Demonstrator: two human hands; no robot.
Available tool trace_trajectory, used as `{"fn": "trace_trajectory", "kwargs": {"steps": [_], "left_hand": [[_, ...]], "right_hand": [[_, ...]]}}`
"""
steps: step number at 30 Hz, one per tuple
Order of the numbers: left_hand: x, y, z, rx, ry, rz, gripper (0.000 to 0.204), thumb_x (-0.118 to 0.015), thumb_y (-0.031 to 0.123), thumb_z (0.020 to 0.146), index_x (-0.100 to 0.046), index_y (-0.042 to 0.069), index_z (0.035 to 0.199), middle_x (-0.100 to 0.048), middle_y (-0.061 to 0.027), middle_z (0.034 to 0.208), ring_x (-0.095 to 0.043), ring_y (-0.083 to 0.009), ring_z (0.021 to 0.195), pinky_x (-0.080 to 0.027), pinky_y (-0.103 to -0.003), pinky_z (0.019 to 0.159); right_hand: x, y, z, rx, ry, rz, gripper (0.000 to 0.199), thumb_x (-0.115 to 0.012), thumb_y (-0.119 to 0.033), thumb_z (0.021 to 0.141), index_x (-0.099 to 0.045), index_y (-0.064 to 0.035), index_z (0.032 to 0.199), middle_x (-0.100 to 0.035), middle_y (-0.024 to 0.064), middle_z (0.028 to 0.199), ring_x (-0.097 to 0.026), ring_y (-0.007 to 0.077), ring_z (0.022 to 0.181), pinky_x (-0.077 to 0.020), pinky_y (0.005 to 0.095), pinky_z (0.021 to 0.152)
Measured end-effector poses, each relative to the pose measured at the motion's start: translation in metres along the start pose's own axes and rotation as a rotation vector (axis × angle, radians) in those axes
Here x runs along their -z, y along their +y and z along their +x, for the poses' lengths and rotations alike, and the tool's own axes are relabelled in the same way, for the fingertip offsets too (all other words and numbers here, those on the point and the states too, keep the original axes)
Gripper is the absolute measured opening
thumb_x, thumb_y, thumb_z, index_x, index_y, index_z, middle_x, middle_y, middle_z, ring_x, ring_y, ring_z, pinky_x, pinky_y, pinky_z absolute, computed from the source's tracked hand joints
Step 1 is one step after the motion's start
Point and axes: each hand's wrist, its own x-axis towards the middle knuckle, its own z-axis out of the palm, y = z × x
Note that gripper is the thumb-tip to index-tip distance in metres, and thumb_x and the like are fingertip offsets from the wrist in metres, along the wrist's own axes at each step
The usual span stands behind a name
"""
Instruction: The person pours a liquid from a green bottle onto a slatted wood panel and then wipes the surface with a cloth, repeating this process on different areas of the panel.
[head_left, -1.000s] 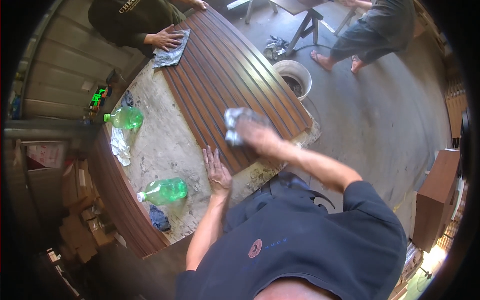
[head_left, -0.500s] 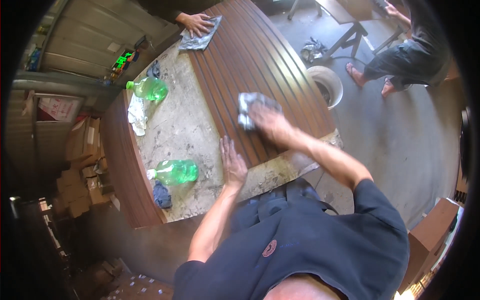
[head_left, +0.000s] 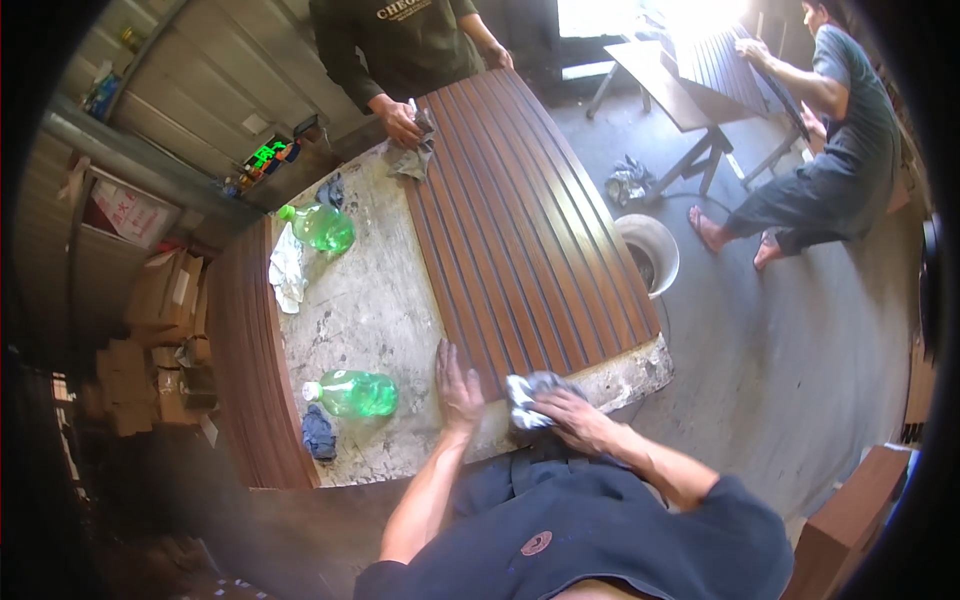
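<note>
A brown grooved wooden panel (head_left: 530, 230) lies on a stained, pale worktable (head_left: 345, 300). At its near left corner my left hand (head_left: 460, 392) rests with fingers stretched out, touching the panel's edge. My right hand (head_left: 572, 415) grips a crumpled grey-and-white cloth (head_left: 522, 402) at the panel's near end, close to my body. Across the table a co-worker's hand (head_left: 402, 128) holds a greyish cloth (head_left: 412, 160) at the far left corner. The co-worker's other hand (head_left: 498, 57) is on the panel's far end.
Two bottles of green liquid lie on the left, one near (head_left: 357, 394), one far (head_left: 323, 229). Beside them are a blue rag (head_left: 318, 433) and a white cloth (head_left: 288, 270). Brown boards (head_left: 245, 380) line the left edge. A white bucket (head_left: 672, 255) stands right; another person (head_left: 835, 150) works beyond.
My right hand has drawn the cloth back toward me to the panel's near end. The co-worker's cloth, flat on the panel before, is now bunched at its edge. My view has tilted up.
</note>
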Motion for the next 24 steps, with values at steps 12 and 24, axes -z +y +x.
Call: {"fn": "trace_trajectory", "kwargs": {"steps": [12,24], "left_hand": [[-0.006,-0.004,0.0,-0.021,-0.074,0.082,0.062,-0.048,0.031,0.112,-0.042,-0.007,0.161,-0.033,-0.0297,0.173,-0.033,-0.048,0.159,-0.025,-0.054,0.132],[-0.007,0.002,0.007,-0.039,-0.039,0.056,0.059,-0.044,0.021,0.111,-0.038,-0.005,0.163,-0.031,-0.0269,0.175,-0.03,-0.0462,0.161,-0.024,-0.052,0.134]], "right_hand": [[0.118,0.033,-0.036,-0.47,1.14,0.045,0.04,-0.059,-0.006,0.105,-0.062,0.0041,0.143,-0.072,0.0181,0.126,-0.068,0.0288,0.114,-0.0505,0.0395,0.105],[0.016,0.003,-0.046,-0.199,0.359,-0.116,0.069,-0.061,0.009,0.081,-0.059,0.0004,0.149,-0.06,0.0241,0.151,-0.05,0.0443,0.147,-0.0397,0.0522,0.126]]}}
